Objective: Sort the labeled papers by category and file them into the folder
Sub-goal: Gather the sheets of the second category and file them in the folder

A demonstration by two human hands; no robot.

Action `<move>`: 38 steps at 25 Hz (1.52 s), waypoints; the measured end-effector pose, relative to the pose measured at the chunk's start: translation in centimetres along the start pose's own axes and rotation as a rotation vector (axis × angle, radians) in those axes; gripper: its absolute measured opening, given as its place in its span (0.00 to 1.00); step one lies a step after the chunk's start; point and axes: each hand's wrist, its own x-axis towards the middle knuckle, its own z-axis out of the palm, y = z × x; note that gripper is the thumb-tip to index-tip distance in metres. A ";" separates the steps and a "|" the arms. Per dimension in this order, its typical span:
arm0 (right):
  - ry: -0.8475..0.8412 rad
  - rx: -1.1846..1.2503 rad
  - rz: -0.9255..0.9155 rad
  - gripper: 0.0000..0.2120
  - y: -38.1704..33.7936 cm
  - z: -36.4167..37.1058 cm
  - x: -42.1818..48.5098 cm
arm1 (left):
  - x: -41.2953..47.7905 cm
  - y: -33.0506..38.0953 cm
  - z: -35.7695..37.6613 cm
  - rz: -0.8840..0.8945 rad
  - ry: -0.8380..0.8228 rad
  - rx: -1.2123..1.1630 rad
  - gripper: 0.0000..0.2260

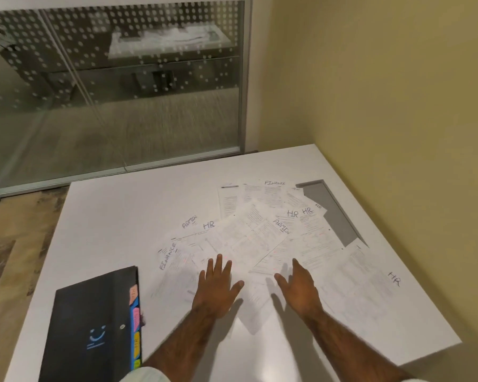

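Observation:
Several white printed papers [249, 238] lie fanned and overlapping across the middle and right of the white table [116, 216], hand-labelled HR, ADMIN and FINANCE. One HR sheet [370, 288] lies apart at the right. A black folder [91, 326] with coloured index tabs along its right edge lies shut at the near left. My left hand [215, 288] is spread flat, palm down, over the near edge of the papers. My right hand [298, 288] hovers beside it, fingers apart, holding nothing.
A grey rectangular cutout [329, 210] in the tabletop sits at the far right, partly covered by papers. A yellow wall [398, 92] runs along the table's right side. A glass partition [108, 92] stands beyond the far edge.

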 end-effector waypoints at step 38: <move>-0.158 0.423 0.180 0.22 -2.2 2.0 16.9 | 10.6 7.5 4.7 -0.023 -0.024 -0.211 0.21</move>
